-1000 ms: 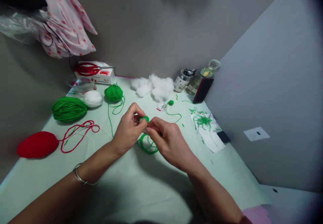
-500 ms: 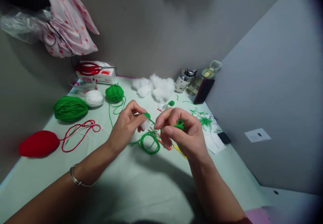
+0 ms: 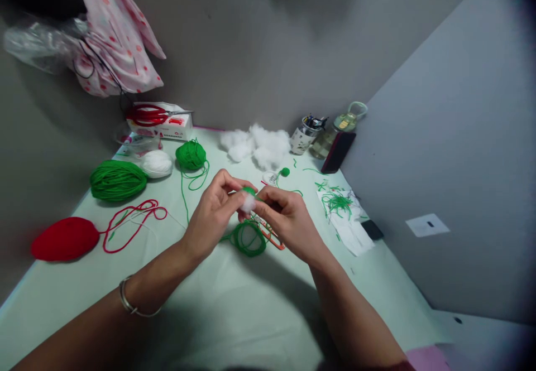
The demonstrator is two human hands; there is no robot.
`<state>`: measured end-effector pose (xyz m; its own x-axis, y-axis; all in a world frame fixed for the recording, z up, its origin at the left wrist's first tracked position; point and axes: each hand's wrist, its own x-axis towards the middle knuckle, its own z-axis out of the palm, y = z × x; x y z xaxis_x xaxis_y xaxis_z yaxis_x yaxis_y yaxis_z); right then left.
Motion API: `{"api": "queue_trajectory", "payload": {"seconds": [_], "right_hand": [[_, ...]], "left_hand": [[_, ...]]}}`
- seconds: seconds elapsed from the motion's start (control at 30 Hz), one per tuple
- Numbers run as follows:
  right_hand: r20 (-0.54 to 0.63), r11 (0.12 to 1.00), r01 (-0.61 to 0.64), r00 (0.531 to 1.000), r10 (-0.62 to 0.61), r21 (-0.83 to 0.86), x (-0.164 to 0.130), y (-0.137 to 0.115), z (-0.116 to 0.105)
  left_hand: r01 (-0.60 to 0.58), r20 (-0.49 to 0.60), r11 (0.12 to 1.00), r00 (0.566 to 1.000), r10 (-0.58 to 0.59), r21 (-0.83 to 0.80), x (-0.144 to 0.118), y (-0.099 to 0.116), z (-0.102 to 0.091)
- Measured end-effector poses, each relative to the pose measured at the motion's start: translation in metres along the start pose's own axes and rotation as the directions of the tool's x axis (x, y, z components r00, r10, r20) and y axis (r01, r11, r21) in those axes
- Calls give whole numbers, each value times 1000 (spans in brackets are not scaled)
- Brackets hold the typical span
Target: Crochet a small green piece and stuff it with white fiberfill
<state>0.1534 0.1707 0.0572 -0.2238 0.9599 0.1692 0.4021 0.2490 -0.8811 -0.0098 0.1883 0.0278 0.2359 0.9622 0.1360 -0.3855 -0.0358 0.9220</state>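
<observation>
My left hand (image 3: 214, 210) pinches a small green crocheted piece (image 3: 250, 191) with a tuft of white stuffing (image 3: 248, 203) bulging from its underside. From the other side my right hand (image 3: 292, 221) meets it, fingers curled and thumb pressed at the stuffing's edge. Whether the right hand still has yarn in its palm is hidden. Below the hands, a loose coil of green yarn (image 3: 251, 253) lies on the table, beside an orange tool (image 3: 277, 242) that is partly covered by my right hand.
White stuffing (image 3: 270, 145) sits at the back. Green balls (image 3: 118, 181), a white ball (image 3: 156, 164) and a red ball (image 3: 66, 239) of yarn lie left. Red scissors (image 3: 147, 115) rest on a box. Right are a pen cup (image 3: 302, 139), a bottle (image 3: 324, 143), a phone (image 3: 339, 152) and yarn scraps (image 3: 338, 202).
My right hand has come left and closed in on the green piece, so both hands now meet there. The green yarn loops seen in its fingers are out of sight.
</observation>
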Motion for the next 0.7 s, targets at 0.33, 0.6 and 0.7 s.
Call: {"api": "queue_trajectory", "payload": {"seconds": [0.33, 0.6, 0.7], "right_hand": [[-31, 998, -22, 999, 24, 62, -1, -8, -8], [10, 980, 52, 999, -51, -193, -15, -12, 13], [8, 988, 15, 1000, -14, -155, -12, -6, 19]], "left_hand": [[5, 161, 1000, 987, -2, -17, 4, -1, -6], [-156, -21, 950, 986, 168, 270, 9, -16, -8], [-253, -53, 899, 956, 289, 358, 10, -21, -8]]}}
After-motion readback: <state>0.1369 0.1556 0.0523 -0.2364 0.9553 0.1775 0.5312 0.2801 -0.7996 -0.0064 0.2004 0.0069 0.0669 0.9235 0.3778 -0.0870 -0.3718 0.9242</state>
